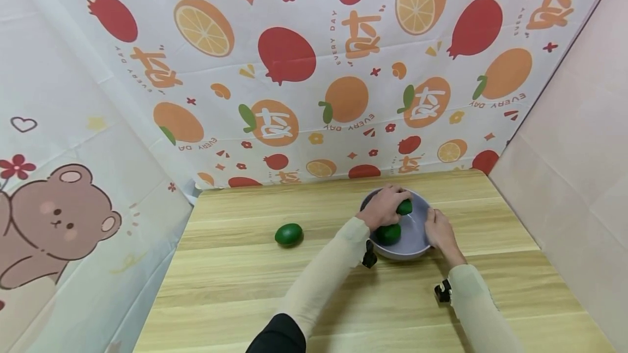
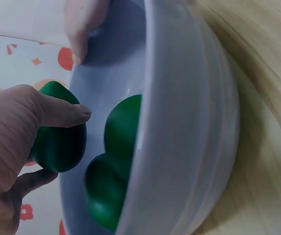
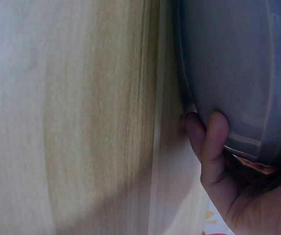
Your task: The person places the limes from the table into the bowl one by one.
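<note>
My left hand [image 1: 385, 207] holds a green lime [image 2: 59, 147] between thumb and fingers, over the inside of a grey-purple bowl [image 1: 418, 233]. Inside that bowl, two more limes lie against each other in the left wrist view, one lime [image 2: 122, 129] farther in and another lime [image 2: 104, 193] lower in the picture. On the bowl's right side my right hand [image 1: 440, 230] grips the rim, with some fingers [image 3: 214, 139] against the outer wall near the base. A separate lime [image 1: 289, 235] lies on the wooden table, left of the bowl.
The wooden table [image 1: 221, 287] ends at a back wall [image 1: 304, 97] covered in fruit-print cloth. Pale side walls stand left and right, the left one with a printed bear [image 1: 64, 217]. The bowl sits toward the table's back right.
</note>
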The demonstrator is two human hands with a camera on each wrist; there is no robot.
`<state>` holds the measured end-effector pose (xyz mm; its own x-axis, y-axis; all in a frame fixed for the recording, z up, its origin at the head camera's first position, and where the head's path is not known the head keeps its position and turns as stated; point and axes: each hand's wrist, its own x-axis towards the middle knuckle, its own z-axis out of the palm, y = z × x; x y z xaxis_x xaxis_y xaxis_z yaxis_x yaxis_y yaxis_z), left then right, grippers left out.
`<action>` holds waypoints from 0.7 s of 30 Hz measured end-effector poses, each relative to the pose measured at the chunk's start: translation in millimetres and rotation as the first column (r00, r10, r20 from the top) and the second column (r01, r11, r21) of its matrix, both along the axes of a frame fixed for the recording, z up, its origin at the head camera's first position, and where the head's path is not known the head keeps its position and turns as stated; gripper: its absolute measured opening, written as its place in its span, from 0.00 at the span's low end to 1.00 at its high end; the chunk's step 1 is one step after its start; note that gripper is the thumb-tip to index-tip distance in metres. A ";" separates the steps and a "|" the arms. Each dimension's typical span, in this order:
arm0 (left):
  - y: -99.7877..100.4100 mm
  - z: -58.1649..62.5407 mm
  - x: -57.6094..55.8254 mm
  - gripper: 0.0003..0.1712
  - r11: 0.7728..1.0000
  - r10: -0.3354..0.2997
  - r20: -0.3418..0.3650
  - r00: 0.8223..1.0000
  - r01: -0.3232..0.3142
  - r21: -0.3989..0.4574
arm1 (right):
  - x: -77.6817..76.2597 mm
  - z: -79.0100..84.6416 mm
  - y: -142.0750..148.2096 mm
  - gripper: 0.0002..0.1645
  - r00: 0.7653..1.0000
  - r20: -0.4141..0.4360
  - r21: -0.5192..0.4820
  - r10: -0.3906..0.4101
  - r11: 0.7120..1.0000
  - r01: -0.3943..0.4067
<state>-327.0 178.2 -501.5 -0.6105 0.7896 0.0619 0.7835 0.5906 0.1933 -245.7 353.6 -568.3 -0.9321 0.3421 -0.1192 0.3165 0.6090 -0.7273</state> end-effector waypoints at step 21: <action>11.6 -20.6 4.2 0.29 0.999 -0.004 0.022 1.000 0.005 -0.035 | 0.5 2.2 -0.1 0.41 1.000 0.022 -0.007 -0.011 1.000 0.011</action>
<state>-322.8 189.8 -522.2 -0.6076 0.7940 0.0204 0.7821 0.5936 0.1894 -245.2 353.4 -566.1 -0.9253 0.3515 -0.1420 0.3391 0.6001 -0.7245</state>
